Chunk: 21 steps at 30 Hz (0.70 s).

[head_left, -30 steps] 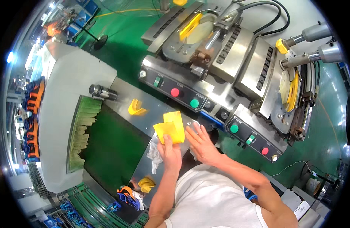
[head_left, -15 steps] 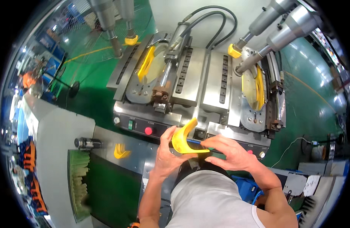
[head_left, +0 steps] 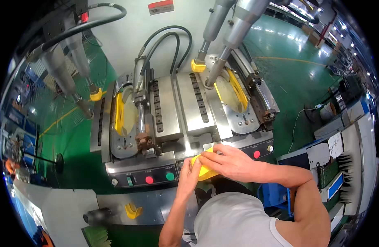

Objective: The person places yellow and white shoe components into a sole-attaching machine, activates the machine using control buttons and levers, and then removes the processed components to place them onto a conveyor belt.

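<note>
Just in front of the machine's front panel, both of my hands hold a yellow curved piece point(head_left: 206, 173), seen as a U-shaped shell earlier. My left hand point(head_left: 188, 176) grips its left edge with the thumb pressed to it. Across its top lies my right hand point(head_left: 228, 164), fingers closed on the upper edge and hiding part of the piece. Beyond my hands stands a metal machine point(head_left: 197, 121) with two side stations. Yellow parts sit in its left fixture point(head_left: 120, 113) and right fixture point(head_left: 237, 90).
Another yellow curved piece point(head_left: 133, 211) lies on the metal ledge at lower left, near a dark cylinder point(head_left: 98, 216). Thick angled rods point(head_left: 234, 35) reach over the right fixture. Red button point(head_left: 149, 180) and green button point(head_left: 170, 176) line the panel. A blue bin point(head_left: 276, 194) stands at right.
My head view has turned to the right, so the machine appears further left and lower. My right hand has closed onto the yellow piece, which has tipped over between both hands.
</note>
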Each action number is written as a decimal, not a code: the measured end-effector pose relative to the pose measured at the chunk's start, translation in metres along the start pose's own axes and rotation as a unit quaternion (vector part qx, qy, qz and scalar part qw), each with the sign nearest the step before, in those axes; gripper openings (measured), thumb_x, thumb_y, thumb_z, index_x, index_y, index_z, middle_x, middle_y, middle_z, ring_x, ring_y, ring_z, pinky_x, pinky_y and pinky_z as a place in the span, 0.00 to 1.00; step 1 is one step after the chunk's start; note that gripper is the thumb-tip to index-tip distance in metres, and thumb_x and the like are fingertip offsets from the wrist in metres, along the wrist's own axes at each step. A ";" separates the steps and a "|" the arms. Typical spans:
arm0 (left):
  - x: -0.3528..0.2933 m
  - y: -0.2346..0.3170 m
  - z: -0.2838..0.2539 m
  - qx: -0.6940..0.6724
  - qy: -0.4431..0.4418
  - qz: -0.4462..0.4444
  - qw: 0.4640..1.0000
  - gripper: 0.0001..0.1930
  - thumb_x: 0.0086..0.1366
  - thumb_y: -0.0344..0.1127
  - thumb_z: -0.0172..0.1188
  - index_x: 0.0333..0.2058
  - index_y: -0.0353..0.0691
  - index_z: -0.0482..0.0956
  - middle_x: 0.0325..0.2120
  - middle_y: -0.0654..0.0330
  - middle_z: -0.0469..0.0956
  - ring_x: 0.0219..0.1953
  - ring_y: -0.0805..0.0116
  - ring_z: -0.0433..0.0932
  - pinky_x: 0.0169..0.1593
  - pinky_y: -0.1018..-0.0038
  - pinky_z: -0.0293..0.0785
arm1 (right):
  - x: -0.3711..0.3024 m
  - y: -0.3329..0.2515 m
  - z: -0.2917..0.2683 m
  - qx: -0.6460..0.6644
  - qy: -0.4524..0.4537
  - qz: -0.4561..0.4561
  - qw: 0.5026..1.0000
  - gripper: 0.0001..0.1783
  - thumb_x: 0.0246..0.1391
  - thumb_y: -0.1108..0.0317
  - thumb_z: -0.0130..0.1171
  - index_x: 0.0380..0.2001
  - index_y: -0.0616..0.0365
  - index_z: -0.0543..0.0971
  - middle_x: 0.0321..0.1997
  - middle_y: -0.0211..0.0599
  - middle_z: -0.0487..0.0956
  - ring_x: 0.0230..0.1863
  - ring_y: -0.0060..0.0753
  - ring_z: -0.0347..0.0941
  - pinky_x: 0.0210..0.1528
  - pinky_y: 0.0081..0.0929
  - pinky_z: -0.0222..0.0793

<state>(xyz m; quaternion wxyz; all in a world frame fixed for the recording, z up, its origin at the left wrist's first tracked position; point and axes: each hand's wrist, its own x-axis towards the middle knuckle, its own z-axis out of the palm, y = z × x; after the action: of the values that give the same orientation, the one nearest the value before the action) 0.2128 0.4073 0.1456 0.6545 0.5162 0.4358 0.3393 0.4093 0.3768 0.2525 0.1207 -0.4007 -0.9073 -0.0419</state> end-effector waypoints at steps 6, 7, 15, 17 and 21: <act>0.047 0.036 0.039 -0.056 -0.099 -0.033 0.993 0.25 0.77 0.50 0.37 0.48 0.33 0.73 0.25 0.59 0.76 0.23 0.71 0.74 0.30 0.76 0.71 | -0.028 0.069 -0.002 0.009 0.079 0.102 0.992 0.23 0.41 0.72 0.60 0.46 0.62 0.77 0.43 0.35 0.79 0.38 0.38 0.72 0.37 0.25 0.76; 0.060 0.042 0.045 -0.058 -0.104 -0.008 0.993 0.26 0.78 0.50 0.36 0.54 0.31 0.68 0.28 0.57 0.77 0.27 0.71 0.75 0.34 0.76 0.72 | -0.035 0.088 0.004 0.009 0.082 0.122 0.989 0.20 0.44 0.74 0.61 0.44 0.61 0.78 0.44 0.37 0.78 0.40 0.40 0.72 0.36 0.28 0.76; 0.090 0.040 0.061 -0.127 0.034 0.092 0.987 0.22 0.78 0.43 0.40 0.59 0.29 0.61 0.38 0.49 0.78 0.33 0.67 0.79 0.40 0.72 0.75 | -0.018 0.317 0.101 0.176 0.177 0.578 0.777 0.17 0.57 0.61 0.59 0.26 0.68 0.77 0.21 0.53 0.79 0.28 0.53 0.80 0.36 0.47 0.75; 0.075 0.025 0.058 -0.091 0.073 0.057 0.991 0.21 0.78 0.42 0.40 0.58 0.30 0.62 0.37 0.51 0.78 0.33 0.68 0.78 0.39 0.72 0.75 | -0.013 0.367 0.154 0.147 0.197 0.565 0.787 0.16 0.58 0.62 0.58 0.26 0.67 0.78 0.22 0.55 0.80 0.27 0.54 0.80 0.37 0.46 0.76; 0.032 -0.031 0.046 -0.105 0.169 -0.051 0.979 0.18 0.77 0.40 0.41 0.55 0.32 0.65 0.35 0.51 0.79 0.31 0.68 0.78 0.37 0.73 0.75 | 0.010 0.417 0.210 0.011 0.142 0.595 0.791 0.09 0.56 0.72 0.53 0.28 0.67 0.79 0.31 0.60 0.81 0.34 0.60 0.80 0.40 0.49 0.77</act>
<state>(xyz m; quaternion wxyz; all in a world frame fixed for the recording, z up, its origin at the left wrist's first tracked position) 0.2679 0.4108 0.1123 0.6385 0.3572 0.5274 0.4319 0.6716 0.7019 0.0428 0.2536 -0.8496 -0.4623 -0.0087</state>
